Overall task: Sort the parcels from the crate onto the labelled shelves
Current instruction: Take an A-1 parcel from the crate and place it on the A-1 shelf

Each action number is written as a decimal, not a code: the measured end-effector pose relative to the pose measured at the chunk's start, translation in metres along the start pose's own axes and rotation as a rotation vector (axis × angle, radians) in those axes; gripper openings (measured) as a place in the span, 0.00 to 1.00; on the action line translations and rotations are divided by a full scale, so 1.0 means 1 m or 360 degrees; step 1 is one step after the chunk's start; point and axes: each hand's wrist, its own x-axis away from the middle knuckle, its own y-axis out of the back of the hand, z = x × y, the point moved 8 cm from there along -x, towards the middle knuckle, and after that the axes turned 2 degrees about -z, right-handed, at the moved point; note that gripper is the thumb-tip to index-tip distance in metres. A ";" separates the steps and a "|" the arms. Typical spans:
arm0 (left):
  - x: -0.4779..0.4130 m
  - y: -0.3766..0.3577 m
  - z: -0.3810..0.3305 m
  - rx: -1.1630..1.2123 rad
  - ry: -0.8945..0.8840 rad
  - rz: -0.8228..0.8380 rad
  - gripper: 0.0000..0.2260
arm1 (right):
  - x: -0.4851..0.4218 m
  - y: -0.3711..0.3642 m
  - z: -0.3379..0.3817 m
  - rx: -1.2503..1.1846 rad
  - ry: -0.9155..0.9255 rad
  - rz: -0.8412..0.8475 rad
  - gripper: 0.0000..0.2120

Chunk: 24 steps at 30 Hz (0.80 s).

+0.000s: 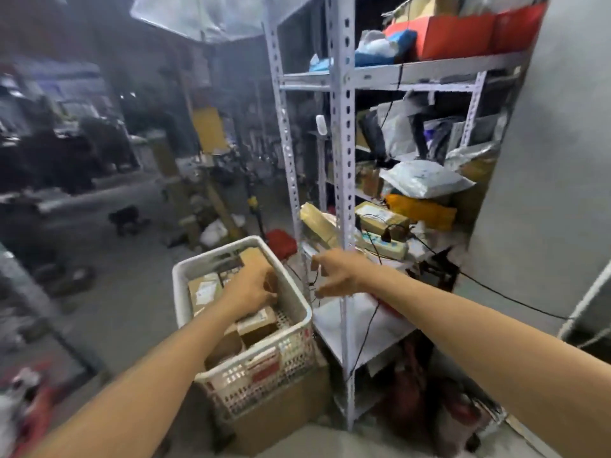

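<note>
A white perforated crate [299,300] stands on a cardboard box [284,411], filled with several brown cardboard parcels. My left hand [253,287] reaches down into the crate and its fingers curl over the edge of a brown parcel [256,257] at the far right side. Another labelled parcel [258,323] lies just below that hand. My right hand [337,272] hovers empty to the right of the crate, fingers spread, in front of the white metal shelving [342,160]. The shelves hold bags and boxes.
On the middle shelf lie a white poly mailer [426,178], a yellow bag [423,209], a brown box [380,218] and a power strip [383,244] with black cables hanging down. Red boxes [459,34] sit on the top shelf. A grey wall [555,160] borders the right.
</note>
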 end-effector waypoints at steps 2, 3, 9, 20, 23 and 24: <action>0.010 0.007 0.032 -0.0072 0.0124 0.0016 0.14 | -0.021 -0.010 0.023 0.0014 0.0077 0.0075 0.20; 0.013 0.012 0.048 -0.0043 0.0192 0.0018 0.14 | -0.031 -0.013 0.034 0.0001 0.0106 0.0110 0.20; 0.021 0.037 0.130 0.0065 0.0466 -0.0038 0.16 | -0.093 -0.026 0.082 -0.0107 0.0269 0.0245 0.16; -0.026 0.036 0.230 0.0184 0.0649 -0.0019 0.19 | -0.198 -0.058 0.116 -0.0001 0.0321 0.0315 0.23; -0.040 0.027 0.249 0.0197 0.0692 0.0018 0.19 | -0.219 -0.074 0.117 0.0030 0.0349 0.0394 0.21; -0.045 0.022 0.255 0.0197 0.0701 0.0042 0.19 | -0.228 -0.079 0.117 0.0046 0.0365 0.0422 0.20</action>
